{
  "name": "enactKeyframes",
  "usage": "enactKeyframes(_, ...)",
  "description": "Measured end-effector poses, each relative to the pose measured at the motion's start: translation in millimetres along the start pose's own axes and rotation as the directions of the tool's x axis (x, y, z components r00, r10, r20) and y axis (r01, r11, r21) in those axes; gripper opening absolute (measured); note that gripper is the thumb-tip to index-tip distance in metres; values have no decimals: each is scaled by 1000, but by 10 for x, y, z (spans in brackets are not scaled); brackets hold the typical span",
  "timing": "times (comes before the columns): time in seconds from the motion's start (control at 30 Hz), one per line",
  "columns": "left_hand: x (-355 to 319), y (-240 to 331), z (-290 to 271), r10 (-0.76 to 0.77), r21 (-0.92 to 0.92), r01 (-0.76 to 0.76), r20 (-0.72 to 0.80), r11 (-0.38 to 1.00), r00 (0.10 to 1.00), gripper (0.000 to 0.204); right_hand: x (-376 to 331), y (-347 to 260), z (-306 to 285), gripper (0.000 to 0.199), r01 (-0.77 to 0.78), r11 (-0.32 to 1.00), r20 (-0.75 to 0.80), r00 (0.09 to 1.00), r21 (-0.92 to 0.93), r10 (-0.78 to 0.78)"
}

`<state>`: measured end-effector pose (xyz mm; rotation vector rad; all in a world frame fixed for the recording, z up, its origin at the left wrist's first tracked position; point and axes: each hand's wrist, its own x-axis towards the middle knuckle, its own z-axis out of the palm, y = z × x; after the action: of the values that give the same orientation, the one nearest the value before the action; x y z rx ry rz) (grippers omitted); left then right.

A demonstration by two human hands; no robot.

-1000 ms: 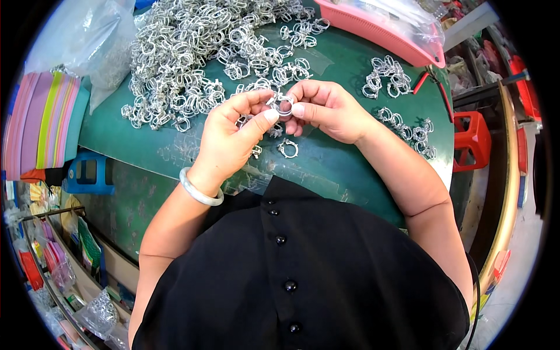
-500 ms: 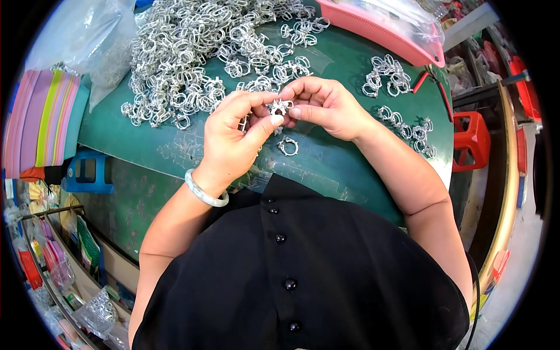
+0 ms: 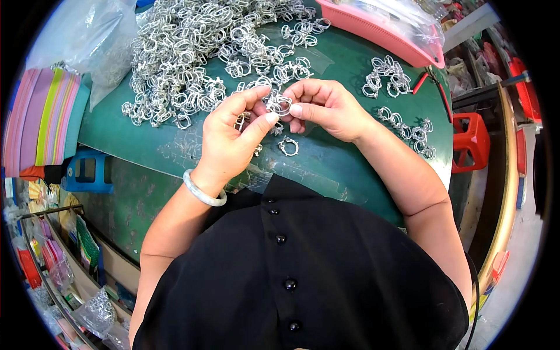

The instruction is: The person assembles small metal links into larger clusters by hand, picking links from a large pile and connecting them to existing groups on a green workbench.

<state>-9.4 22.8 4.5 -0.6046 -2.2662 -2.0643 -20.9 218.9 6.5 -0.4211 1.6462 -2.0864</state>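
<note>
Between my two hands is a small silver metal ring (image 3: 280,105) with a lumpy, openwork side. My right hand (image 3: 328,111) pinches its right edge between thumb and fingers. My left hand (image 3: 230,131), with a pale bangle above the wrist, is curled on the other side, its thumb tip by the ring's lower left. Another metal piece (image 3: 241,121) shows among my left fingers, partly hidden. Just below my hands a similar single ring (image 3: 288,146) lies on the green tabletop (image 3: 326,157).
A large heap of silver rings (image 3: 181,52) covers the table's far left. Two small groups (image 3: 387,76) lie at the right, near red-handled pliers (image 3: 421,81). A pink basket (image 3: 379,32) stands at the far right, a clear plastic bag (image 3: 87,41) at far left. A red stool (image 3: 470,142) stands beyond the table.
The ring between my hands has turned, so its round loop now shows more. My left thumb and forefinger have drawn slightly apart and to the left.
</note>
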Motion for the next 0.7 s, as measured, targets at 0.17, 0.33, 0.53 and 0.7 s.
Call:
enactKeyframes(0.17,4,-32,-26,8,-18,-7,48,1000,999,31,-1,-14,2,15,-87,995,-18,996,51,88)
enactKeyframes(0.33,3,-40,-23,-67,-58,72,72,996,995,28,11,10,-15,15,-98,989,-8,995,106,100)
enactKeyframes(0.53,11,-6,-15,-199,-182,211,82,960,977,25,9,37,-30,16,-102,984,-13,994,149,106)
enactKeyframes(0.7,20,-23,-24,-256,-280,276,109,919,961,24,8,43,-42,18,-91,983,10,996,160,91)
